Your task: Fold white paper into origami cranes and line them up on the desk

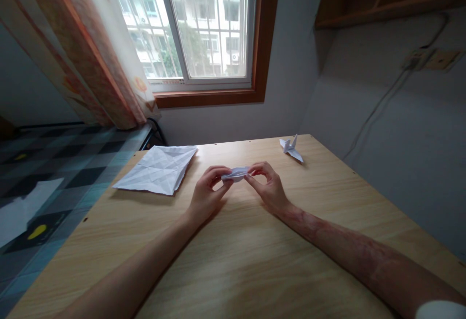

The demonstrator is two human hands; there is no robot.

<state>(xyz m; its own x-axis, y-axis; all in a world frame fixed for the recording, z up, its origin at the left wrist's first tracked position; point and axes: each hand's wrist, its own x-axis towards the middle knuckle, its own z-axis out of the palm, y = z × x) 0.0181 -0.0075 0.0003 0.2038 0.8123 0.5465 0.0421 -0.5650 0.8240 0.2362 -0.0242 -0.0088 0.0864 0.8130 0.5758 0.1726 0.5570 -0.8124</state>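
Observation:
A small piece of folded white paper [238,174] is held up between my two hands over the middle of the wooden table [233,251]. My left hand [213,188] pinches its left end between thumb and fingers. At its right end, the thumb and fingers of my right hand [268,187] are closed on it too. The paper's layers look slightly parted along the upper side; the finer folds are too small to make out.
Creased square sheets of white paper [156,168] lie at the table's left. A folded paper crane [291,149] stands near the far right corner. Left of the table is a checked bed [73,163] with loose white paper [27,207]. A window [204,32] is ahead.

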